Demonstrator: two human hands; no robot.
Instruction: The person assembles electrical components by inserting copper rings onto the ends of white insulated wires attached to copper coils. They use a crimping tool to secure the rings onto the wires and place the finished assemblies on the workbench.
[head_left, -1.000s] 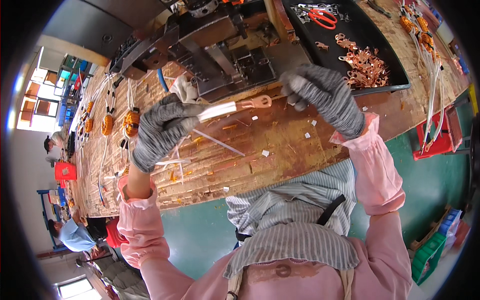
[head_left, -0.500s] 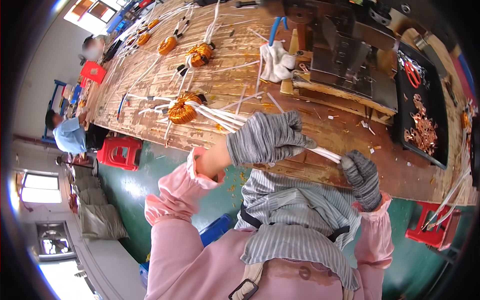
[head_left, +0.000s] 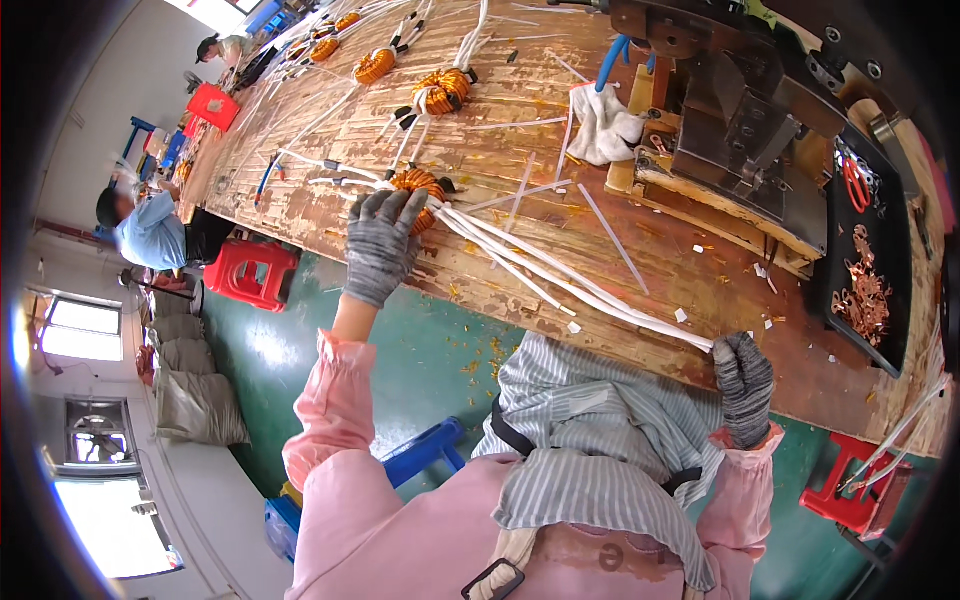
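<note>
Below the near edge of the wooden surface (head_left: 490, 150), a striped apron (head_left: 600, 470) and pink sleeves (head_left: 330, 405). At that edge, clenches the gray-gloved fingers of the right hand (head_left: 744, 390) around one end of several white leads (head_left: 580, 278), tips hidden in the glove. Along the same edge, runs the leads leftward over the surface to an orange-wound coil (head_left: 420, 185). Lays the gloved fingers of the left hand (head_left: 383, 245) on the coil's near side; cannot tell whether gripping it. Behind the leads, thin translucent strips (head_left: 613, 239). Beyond, a white cloth (head_left: 603, 127) beside a dark metal machine (head_left: 745, 135); right of that, a black tray (head_left: 818, 290) with copper lugs (head_left: 862, 300) and red-handled scissors (head_left: 853, 185). Farther up the surface, more orange coils (head_left: 375, 66). At far left, a red stool (head_left: 255, 275) and a person in blue (head_left: 155, 230).
</note>
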